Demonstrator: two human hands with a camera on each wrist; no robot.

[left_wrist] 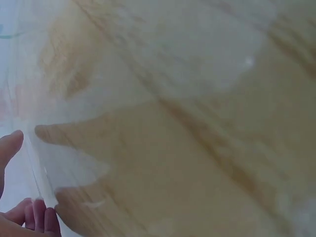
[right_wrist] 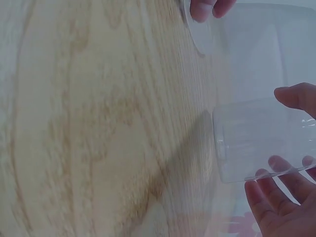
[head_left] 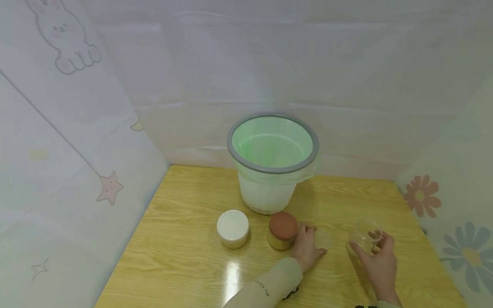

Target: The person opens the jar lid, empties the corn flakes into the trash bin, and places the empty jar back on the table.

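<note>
My left hand [head_left: 305, 251] is low over the table, with thumb and fingers at the edge of a clear round lid [head_left: 323, 239]. In the right wrist view, the left fingertips touch this lid [right_wrist: 197, 29]. My right hand [head_left: 379, 263] grips a clear, see-through plastic jar [head_left: 365, 233] from its right side, thumb on one side and fingers on the other. That jar [right_wrist: 256, 138] is just off the tabletop and casts a shadow. Just left of my left hand stands a jar with a reddish-brown lid [head_left: 283, 226].
A white-lidded jar [head_left: 233, 226] stands further left. Behind the jars is a white bin [head_left: 265, 194] with a grey rim and a pale green liner. The wood-grain table [head_left: 185, 256] is bordered by patterned sheets [head_left: 215, 85] at the back and both sides.
</note>
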